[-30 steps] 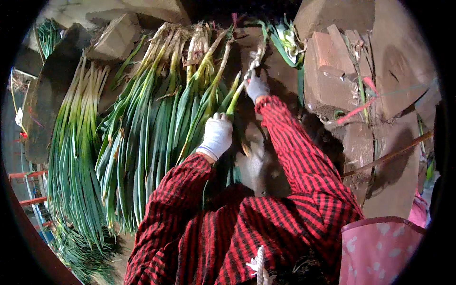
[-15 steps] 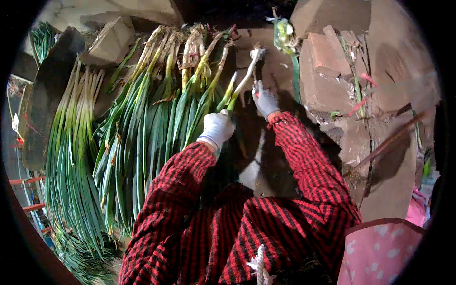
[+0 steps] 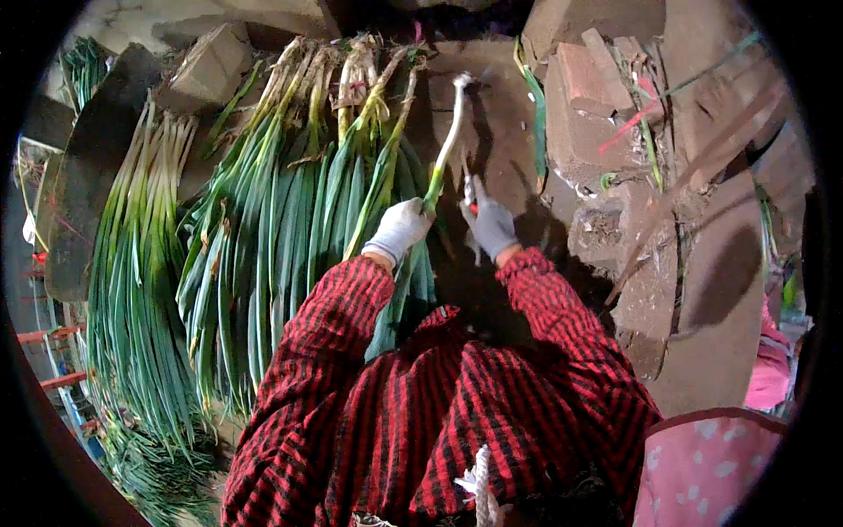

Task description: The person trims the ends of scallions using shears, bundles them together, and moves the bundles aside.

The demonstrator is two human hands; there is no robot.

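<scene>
In a white work glove, my left hand (image 3: 400,230) is closed round a single long green onion (image 3: 450,140). Its white stalk points away from me, and its green leaves hang below the fist towards my lap. Just to the right, my gloved right hand (image 3: 490,225) is closed on a thin knife-like tool (image 3: 468,172) with a bit of red at the grip; its exact shape is hard to make out. The tool's tip is close beside the stalk. Left of my hands lies a wide heap of untrimmed green onions (image 3: 290,206) with roots at the far end.
A neater row of green onions (image 3: 140,246) with pale, clean stalks lies at the far left. Bricks (image 3: 588,83) and stone blocks (image 3: 637,237) stand on the right. A loose green leaf (image 3: 536,110) lies beyond my right hand. Pink spotted cloth (image 3: 702,465) is at lower right.
The onion's stalk now stands more upright and bare near its top. My right hand has come nearer to me, and the peelings beside the bricks have gone from view, leaving a green leaf.
</scene>
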